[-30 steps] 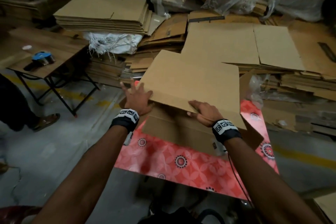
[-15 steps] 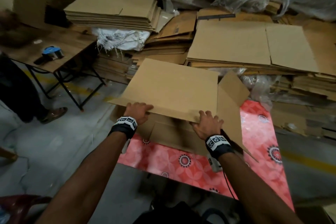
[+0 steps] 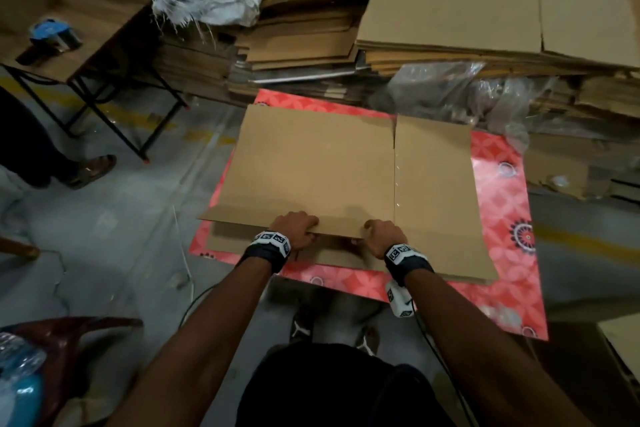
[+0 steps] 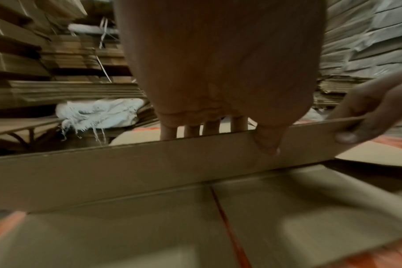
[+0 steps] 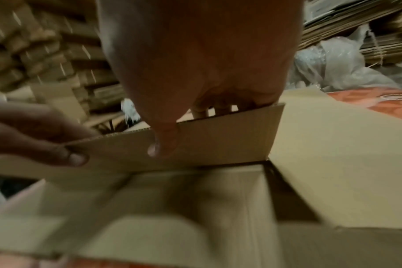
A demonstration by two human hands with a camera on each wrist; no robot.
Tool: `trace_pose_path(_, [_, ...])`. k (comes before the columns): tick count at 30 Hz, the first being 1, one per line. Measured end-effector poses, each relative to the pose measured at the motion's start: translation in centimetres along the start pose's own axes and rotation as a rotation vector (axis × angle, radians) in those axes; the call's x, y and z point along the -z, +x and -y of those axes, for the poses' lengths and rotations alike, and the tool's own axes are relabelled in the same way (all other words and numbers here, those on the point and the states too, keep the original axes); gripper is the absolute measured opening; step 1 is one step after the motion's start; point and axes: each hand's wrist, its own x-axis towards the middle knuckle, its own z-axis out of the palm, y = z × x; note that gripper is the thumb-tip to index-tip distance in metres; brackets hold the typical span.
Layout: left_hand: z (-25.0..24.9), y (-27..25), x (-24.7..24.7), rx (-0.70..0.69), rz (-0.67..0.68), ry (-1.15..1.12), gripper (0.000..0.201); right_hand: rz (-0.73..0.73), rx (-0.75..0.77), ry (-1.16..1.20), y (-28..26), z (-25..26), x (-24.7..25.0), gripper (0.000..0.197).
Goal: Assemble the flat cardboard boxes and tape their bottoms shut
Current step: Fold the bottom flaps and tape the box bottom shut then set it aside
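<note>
Now the cardboard box lies lower on the red surface than before, both hands pinching its near flap, bottom untaped.

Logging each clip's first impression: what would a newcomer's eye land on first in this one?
The flat cardboard box fills the centre, lying on a red patterned table. The left hand and right hand both grip the near edge of its upper panel, thumbs under and fingers over. Behind rise stacks of flat cardboard, and a blue tape dispenser sits on a side table at far left.
</note>
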Motion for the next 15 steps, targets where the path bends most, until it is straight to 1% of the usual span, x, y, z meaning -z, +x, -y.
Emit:
trace_pose_path(2, [-1.0, 0.5, -2.0, -0.027, -0.010, 0.054, 0.058, 0.007, 0.027, -0.059, -0.1, -0.3, -1.9, 0.069])
trace_pose_path(5, [-2.1, 0.6, -4.8, -0.047, -0.017, 0.158, 0.076, 0.025, 0.032, -0.126, -0.4, -0.8, -5.1, 0.087])
trace_pose_path(7, [-2.4, 0.5, -6.5, -0.055, -0.022, 0.235, 0.084, 0.066, 0.029, -0.116, -0.9, -1.1, -7.0, 0.099])
trace_pose_path(10, [-2.6, 0.6, -8.7, -0.075, -0.060, 0.296, 0.078, 0.097, 0.024, -0.109, -1.5, -1.7, -8.7, 0.107])
trace_pose_path(13, [-2.3, 1.0, -9.8, -0.128, -0.020, 0.376, 0.070, 0.098, 0.007, -0.061, -2.0, -1.8, -9.0, 0.110])
trace_pose_path(15, [-2.2, 1.6, -9.9, -0.159, -0.036, 0.429, 0.069, 0.102, 0.001, -0.036, -2.1, -1.8, -9.0, 0.111])
